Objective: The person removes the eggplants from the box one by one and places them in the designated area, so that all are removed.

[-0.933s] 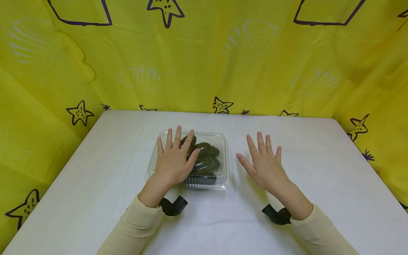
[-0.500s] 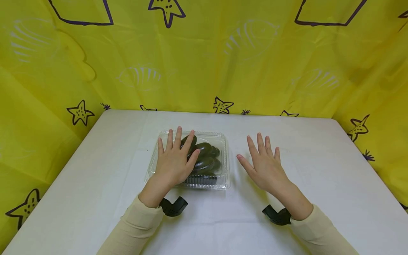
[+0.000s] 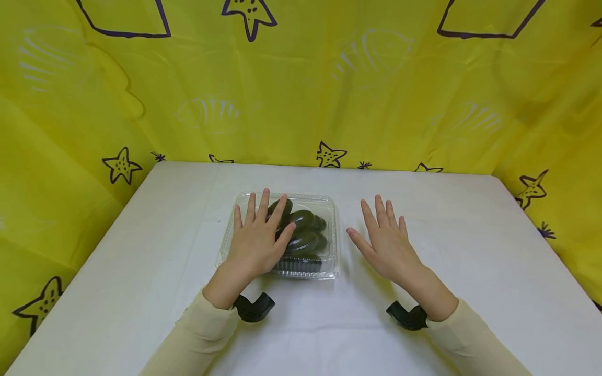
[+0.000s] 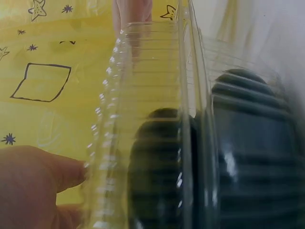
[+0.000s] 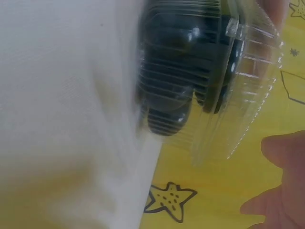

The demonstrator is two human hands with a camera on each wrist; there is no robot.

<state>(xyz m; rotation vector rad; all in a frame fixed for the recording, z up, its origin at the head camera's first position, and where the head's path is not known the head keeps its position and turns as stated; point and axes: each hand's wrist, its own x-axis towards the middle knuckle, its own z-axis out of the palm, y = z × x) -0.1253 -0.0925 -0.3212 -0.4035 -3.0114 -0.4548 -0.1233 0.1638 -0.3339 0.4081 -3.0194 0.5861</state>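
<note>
A yellow curtain (image 3: 282, 78) printed with stars and fish wraps the far side and both ends of a white-covered worktop (image 3: 155, 245). On it, slightly left of centre in the head view, sits a clear plastic box (image 3: 335, 235), its rim beaded. Inside, glossy dark green ovals (image 3: 301, 241) lie heaped, and both wrist views show them through the ribbed walls.

A person's left hand (image 3: 254, 243) spreads over the left part of the box, palm down, hiding some of the contents; its grip is slack, with the fingers straight and parted. Whether it touches the plastic cannot be told. The right hand (image 3: 388, 248) hangs near the box's right side, apart from it, its grip equally released, fingers fanned toward the curtain and thumb angled toward the box.

Cream sleeves (image 3: 202, 329) reach almost to both wrists, and a bent black fitting (image 3: 254, 308) shows at the inner side of each.
</note>
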